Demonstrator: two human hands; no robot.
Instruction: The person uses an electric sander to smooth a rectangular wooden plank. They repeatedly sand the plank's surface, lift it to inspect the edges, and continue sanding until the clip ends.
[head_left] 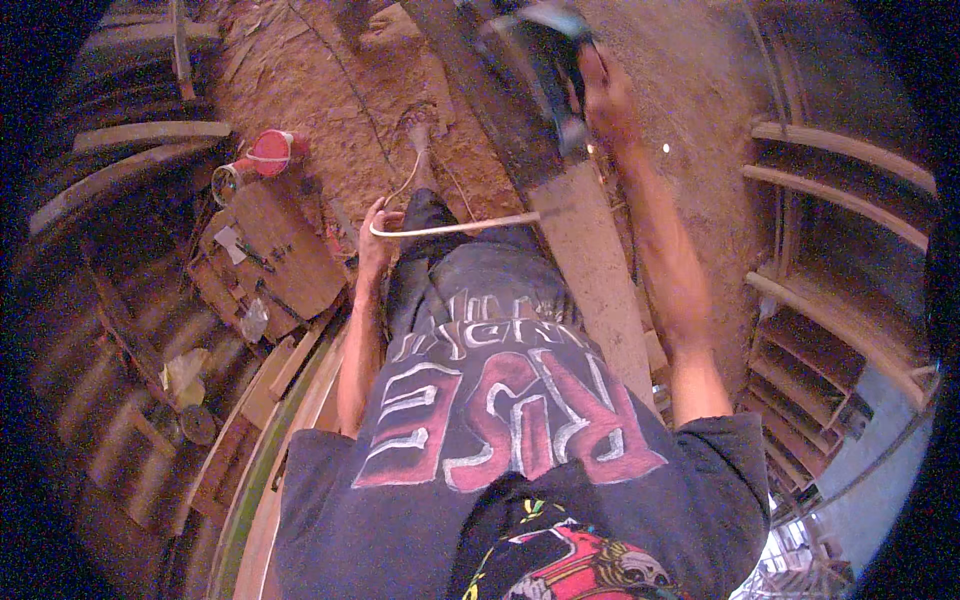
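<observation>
1. Leftward, a red bucket (280, 152) sits on the brown ground (300, 85) w/ a smaller tub (230, 186) just beside it, near a brown wooden box (305, 250) bearing odds & ends.

2. Ctr.-left, L hand (376, 222) is closed round a pale cord (460, 229), which crosses above the dark shorts (490, 262) toward the plank (590, 240). Work under way, by appearances: a pass w/ a power tool (552, 75) on the plank, cord held aside. Next move prob. calls for a firm R hand (612, 105) grip, even pressure & enough slack that no cord strays under the tool.

3. Mid-scene, plank slants from far left to near right. Far part is dark, near part lighter tan; whether that's shadow, finish or worked surface, can't tell.

4. Far, right of ctr., power tool is at the plank's dark part; contact unclear. Body looks black w/ a teal-blue patch at its far end, smeared by blur. Exact type can't be told; cord's join to it doesn't show.

5. Beside it on the right, R hand grips the tool, forearm stretched well out; finger detail lost in blur.

6. Far right, pale wooden slats (850, 152) curve in the bkgd.
</observation>
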